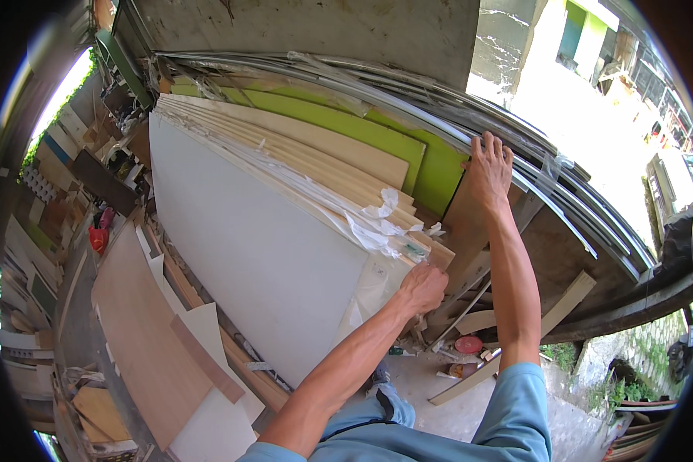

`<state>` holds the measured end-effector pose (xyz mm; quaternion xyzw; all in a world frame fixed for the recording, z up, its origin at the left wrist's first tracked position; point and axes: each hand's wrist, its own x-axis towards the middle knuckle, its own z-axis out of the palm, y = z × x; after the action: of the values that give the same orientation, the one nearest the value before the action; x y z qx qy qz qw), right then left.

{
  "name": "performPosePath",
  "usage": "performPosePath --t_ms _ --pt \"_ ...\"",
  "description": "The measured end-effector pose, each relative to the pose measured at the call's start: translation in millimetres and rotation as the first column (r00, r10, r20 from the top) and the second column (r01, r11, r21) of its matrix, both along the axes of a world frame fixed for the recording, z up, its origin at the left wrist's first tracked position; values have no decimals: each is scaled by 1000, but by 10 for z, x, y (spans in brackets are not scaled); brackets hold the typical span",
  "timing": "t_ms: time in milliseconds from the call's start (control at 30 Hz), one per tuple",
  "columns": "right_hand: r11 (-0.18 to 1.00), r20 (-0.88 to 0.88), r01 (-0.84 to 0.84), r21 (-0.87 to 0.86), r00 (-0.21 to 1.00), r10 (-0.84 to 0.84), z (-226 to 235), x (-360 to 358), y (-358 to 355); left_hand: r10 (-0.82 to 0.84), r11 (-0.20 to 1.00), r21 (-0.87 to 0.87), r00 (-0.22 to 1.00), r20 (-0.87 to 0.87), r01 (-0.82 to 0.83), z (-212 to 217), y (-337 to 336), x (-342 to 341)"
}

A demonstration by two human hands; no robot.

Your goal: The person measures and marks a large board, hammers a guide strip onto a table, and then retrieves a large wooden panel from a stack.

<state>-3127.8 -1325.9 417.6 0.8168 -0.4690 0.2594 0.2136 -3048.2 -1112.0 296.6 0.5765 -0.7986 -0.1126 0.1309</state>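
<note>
A stack of leaning boards (308, 154) fills the middle, with a large white panel (246, 231) at its front. Torn white wrapping (369, 227) hangs along the stack's upper edge. At the near right corner of the stack, my left hand (423, 289) is closed, fingers curled round a board's end; the fingertips are partly hidden. Higher up and to the right, my right hand (490, 169) lies over a bundle of long silver metal strips (416, 115), its fingers a little apart and bent over them. Green panels (439, 173) stand between the stack and the strips.
Wood-faced sheets (146, 331) lean at lower left, beside a red bag (98, 239). On the floor near my legs are a wooden plank (570, 304), a round red lid (469, 344) and small scraps. A grey wall (323, 31) rises behind the strips.
</note>
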Motion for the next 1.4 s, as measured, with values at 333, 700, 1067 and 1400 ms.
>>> performPosePath --t_ms 333,700,1067,1400 --pt "997 18 -26 -68 999 28 -7 -64 -59 45 999 14 997 -70 -44 506 537 50" --pt "997 -12 19 -78 1000 -20 -88 -18 -71 46 984 -159 978 -201 -79 1123 1971 195" --pt "981 581 -187 -54 793 183 194 627 1403 67 941 -303 959 -275 -153 1769 3729 392" --pt "-787 953 -592 176 -99 287 -410 952 5211 53 951 -267 932 -358 -157 2174 4869 609"
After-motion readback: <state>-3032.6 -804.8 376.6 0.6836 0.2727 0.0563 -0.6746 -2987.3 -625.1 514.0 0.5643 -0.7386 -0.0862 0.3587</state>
